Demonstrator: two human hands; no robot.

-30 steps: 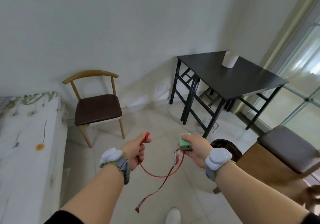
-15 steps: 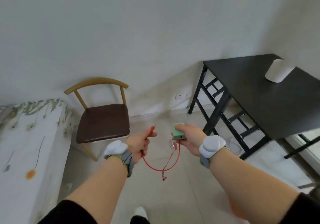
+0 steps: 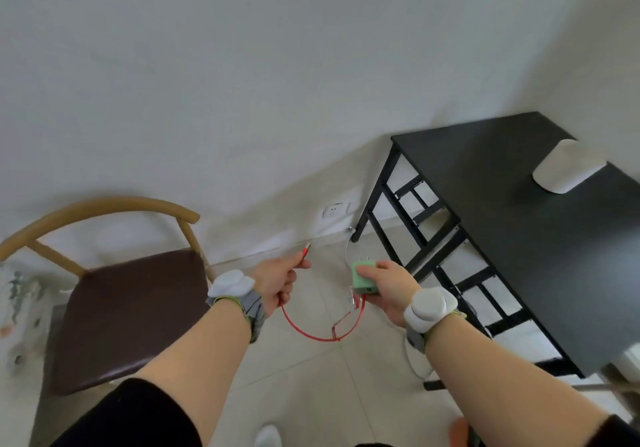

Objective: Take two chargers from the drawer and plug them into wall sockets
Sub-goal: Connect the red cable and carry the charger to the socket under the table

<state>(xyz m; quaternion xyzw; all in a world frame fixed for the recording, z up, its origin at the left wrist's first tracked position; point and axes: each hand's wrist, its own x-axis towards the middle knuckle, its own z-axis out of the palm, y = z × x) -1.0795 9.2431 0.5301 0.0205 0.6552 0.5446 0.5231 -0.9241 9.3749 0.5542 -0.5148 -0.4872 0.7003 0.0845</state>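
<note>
Green charger (image 3: 363,275) is already fetched and clamped in the right hand (image 3: 386,287), prongs aimed forward at the wall socket (image 3: 334,210) ahead of that hand, long axis running wrist-to-wall. Left hand (image 3: 281,282) pinches the red cable (image 3: 311,335) near its plug end. Nothing's plugged in yet, and I can't spot a second charger, so both plug-ins are left.
</note>
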